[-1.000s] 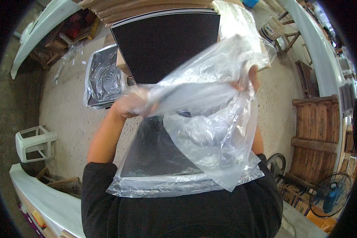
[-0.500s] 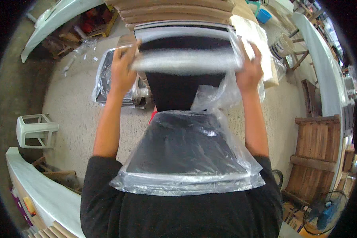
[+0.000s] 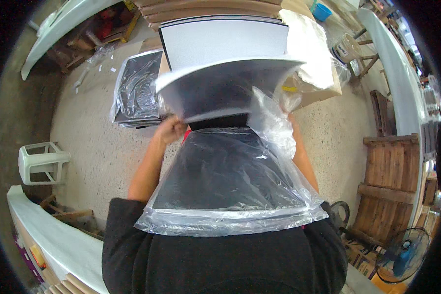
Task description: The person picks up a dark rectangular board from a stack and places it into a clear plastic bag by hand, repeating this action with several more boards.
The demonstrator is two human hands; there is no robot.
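A thin flexible sheet (image 3: 220,88), dark on the face I see, bows upward in front of me and is blurred by motion. At its near left corner my left hand (image 3: 172,128) is closed, its fingers pinching the edge. My right hand (image 3: 291,117) is at the right side, mostly hidden behind crumpled clear plastic (image 3: 274,122); its fingers do not show. Beyond the bowed sheet lies a stack of white-faced panels with dark edges (image 3: 225,41). Close to my body rests a dark panel wrapped in clear plastic film (image 3: 215,171).
To the left on the floor sits a pile of plastic-wrapped dark panels (image 3: 139,85). A white stool (image 3: 44,159) stands farther left. Brown cardboard (image 3: 210,7) is stacked at the back. On the right are a wooden pallet (image 3: 389,188), a fan (image 3: 402,257) and a bucket (image 3: 347,48).
Both hands have come down toward my body, bringing the sheet nearer and bending it upward. The white face of the stack behind is now exposed.
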